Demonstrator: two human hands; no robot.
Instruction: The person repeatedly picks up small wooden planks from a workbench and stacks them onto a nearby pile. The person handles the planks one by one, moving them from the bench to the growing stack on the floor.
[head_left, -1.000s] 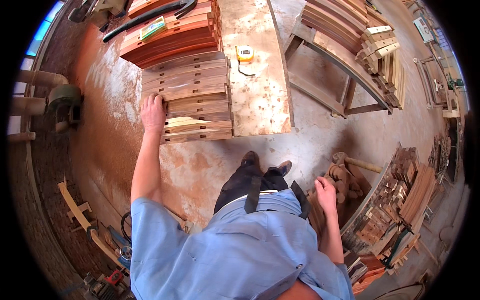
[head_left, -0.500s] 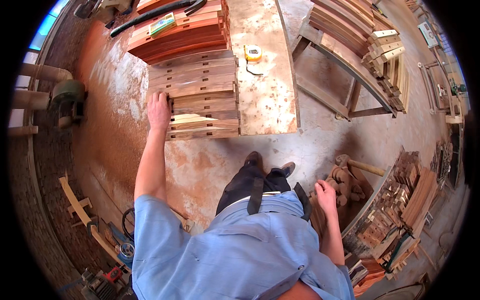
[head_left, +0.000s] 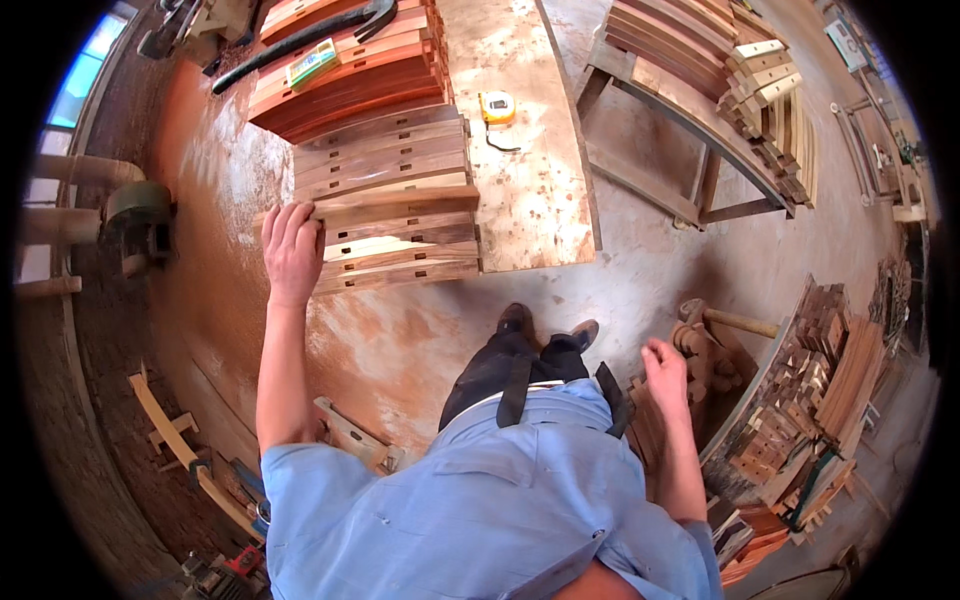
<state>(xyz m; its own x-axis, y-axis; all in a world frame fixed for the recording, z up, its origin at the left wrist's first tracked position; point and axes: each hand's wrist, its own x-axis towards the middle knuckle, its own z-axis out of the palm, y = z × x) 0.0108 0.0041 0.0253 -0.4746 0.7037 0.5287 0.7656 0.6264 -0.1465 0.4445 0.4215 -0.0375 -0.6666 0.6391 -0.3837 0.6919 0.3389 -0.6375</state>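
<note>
My left hand (head_left: 291, 250) grips the left end of a brown wooden slat (head_left: 400, 204). That slat lies across a row of similar slats (head_left: 380, 165) set side by side, with small dark slots cut into them. Its right end reaches the right edge of the row. My right hand (head_left: 665, 372) hangs out to the right over the floor, its fingers curled; what they hold, if anything, is hidden. On the workbench top (head_left: 535, 215), right of the row, sits a yellow and white tape measure (head_left: 497, 107) with a black strap.
Behind the slats stands a reddish board stack (head_left: 350, 100) with a black pry bar (head_left: 300, 48) and a small green-yellow box (head_left: 313, 63) on it. A rack (head_left: 690, 120) of boards is at the far right. A wooden-handled mallet (head_left: 735, 321) lies near wood piles (head_left: 780, 440).
My left hand has lifted a slat's end out of the row and moved slightly left and nearer. The slat now lies raised over the others. My right hand has shifted a little.
</note>
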